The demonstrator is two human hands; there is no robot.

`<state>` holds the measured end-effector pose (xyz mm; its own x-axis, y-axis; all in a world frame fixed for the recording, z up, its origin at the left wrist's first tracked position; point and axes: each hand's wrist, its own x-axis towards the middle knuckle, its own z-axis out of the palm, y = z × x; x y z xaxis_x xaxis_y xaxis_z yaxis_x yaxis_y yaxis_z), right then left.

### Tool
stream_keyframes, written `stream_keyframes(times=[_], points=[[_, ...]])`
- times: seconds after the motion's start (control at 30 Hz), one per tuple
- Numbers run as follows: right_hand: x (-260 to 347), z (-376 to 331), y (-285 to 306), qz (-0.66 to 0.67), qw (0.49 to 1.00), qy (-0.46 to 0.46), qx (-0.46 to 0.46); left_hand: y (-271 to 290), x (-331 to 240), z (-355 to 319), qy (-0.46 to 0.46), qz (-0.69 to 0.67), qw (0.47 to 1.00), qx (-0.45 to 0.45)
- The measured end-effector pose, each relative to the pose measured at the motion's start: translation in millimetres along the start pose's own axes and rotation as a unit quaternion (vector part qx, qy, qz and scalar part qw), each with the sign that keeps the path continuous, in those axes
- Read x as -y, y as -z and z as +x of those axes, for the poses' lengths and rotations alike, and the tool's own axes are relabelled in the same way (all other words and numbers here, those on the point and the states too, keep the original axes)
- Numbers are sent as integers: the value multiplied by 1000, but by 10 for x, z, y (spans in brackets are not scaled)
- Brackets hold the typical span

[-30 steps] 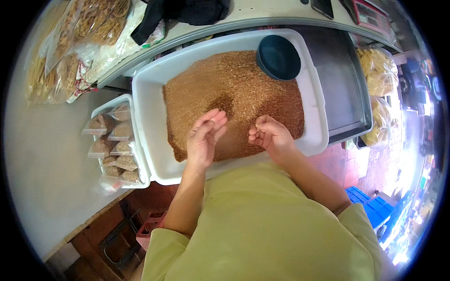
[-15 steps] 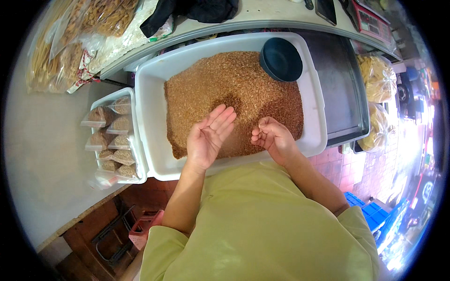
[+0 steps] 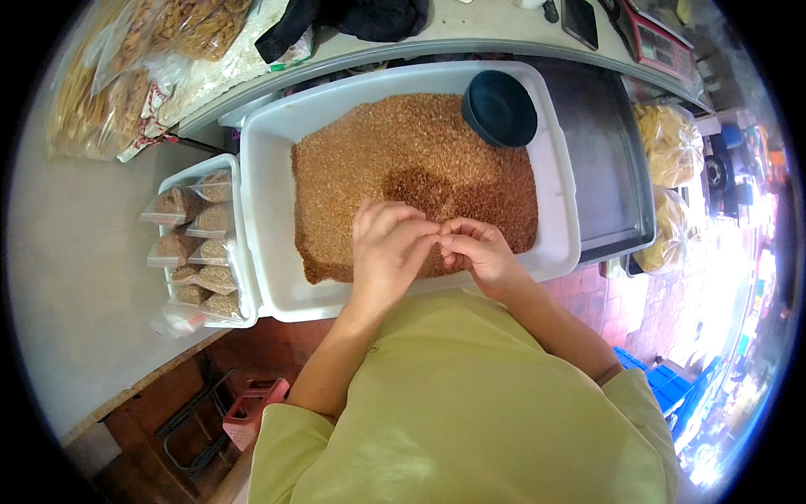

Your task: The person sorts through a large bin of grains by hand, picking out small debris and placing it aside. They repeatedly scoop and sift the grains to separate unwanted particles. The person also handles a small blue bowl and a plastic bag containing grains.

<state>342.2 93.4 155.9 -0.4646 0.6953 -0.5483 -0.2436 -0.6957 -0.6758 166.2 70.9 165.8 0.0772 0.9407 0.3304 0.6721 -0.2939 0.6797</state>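
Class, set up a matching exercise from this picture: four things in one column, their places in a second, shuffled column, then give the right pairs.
Things:
1. dark round bowl
2. small filled bags
3. brown grain
4. left hand

Places:
A. spread over the big white tray
B. fingertips meeting the right hand
C. far right corner of the big tray
D. narrow tray left of the big one

Pairs: 1-C, 2-D, 3-A, 4-B

Mostly browns and whites here

White tub [image 3: 267,210] held reddish-brown grain [image 3: 395,151], darker patch mid-pile; bowl [image 3: 499,107] was dark teal-black, shirt [image 3: 470,403] pale yellow-green, small stool [image 3: 250,412] reddish-pink, crate [image 3: 651,382] blue.
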Motion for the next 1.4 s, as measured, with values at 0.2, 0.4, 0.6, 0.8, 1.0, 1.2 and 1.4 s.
stream_keyframes(times=[0.2, 0.4, 0.6, 0.8, 1.0, 1.2, 1.4], points=[[-54, -2, -2, -43, 999, 13, -11, 6, -74, -16, -64, 46, 997, 5], [-111, 9, 66, -91, 995, 26, -11, -34, -68, -72, -77, 48, 996, 5], [-44, -48, -33, -187, 979, 65, -48, -51, -36, -109, -59, 40, 997, -14], [-35, -51, -76, -224, 969, 83, -58, 7, -42, -107, -16, 1, 1000, -13], [-15, -35, -46, -260, 960, 91, -50, 15, -12, -134, 56, -100, 993, 0], [1, -43, -59, -265, 958, 103, -24, 65, 24, -156, 50, -127, 990, 19], [1, -59, -34, -263, 959, 108, -16, -54, 92, -221, 150, -305, 939, 48]])
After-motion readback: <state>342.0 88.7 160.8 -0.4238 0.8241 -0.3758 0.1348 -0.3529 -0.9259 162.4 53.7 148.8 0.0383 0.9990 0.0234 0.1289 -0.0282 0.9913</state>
